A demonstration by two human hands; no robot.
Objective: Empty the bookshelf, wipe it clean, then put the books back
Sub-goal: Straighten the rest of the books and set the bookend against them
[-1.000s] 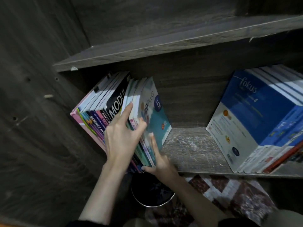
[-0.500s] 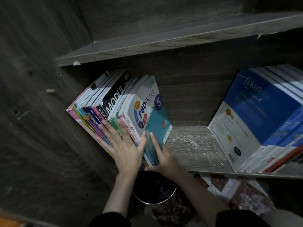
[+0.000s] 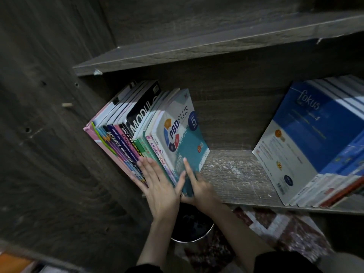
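Head view of a dark wood-grain bookshelf point(image 3: 232, 174). The lower shelf board is scuffed and flecked with white dust in the bare stretch between two groups of books. An upper shelf board point(image 3: 216, 46) runs above it, and the left side panel point(image 3: 49, 134) carries a small wooden peg point(image 3: 67, 105). A red-and-white patterned floor covering point(image 3: 285, 227) shows beneath the shelf.

The left group of books point(image 3: 126, 123) stands at the left end of the lower shelf and leans against the side panel, spines outward. Its outermost volume is the teal PBD PLUS book point(image 3: 183, 134). The right group point(image 3: 334, 154) leans the other way, well apart, fronted by the blue fokus book point(image 3: 307, 131). A round dark container with a bright rim point(image 3: 192, 225) sits below the shelf edge, directly under the hands; its contents cannot be made out.

The left hand point(image 3: 159, 186) lies flat on the lower spines of the left group, fingers straight and together. The right hand point(image 3: 199, 190) rests on the teal cover, forefinger extended up it and thumb across the bottom corner of the spines; neither hand is clenched.

One second earlier the left hand reached up to the tops of the books and hid the PBD emblem; it now sits low, and the emblem is exposed. The right hand remains on the cover.
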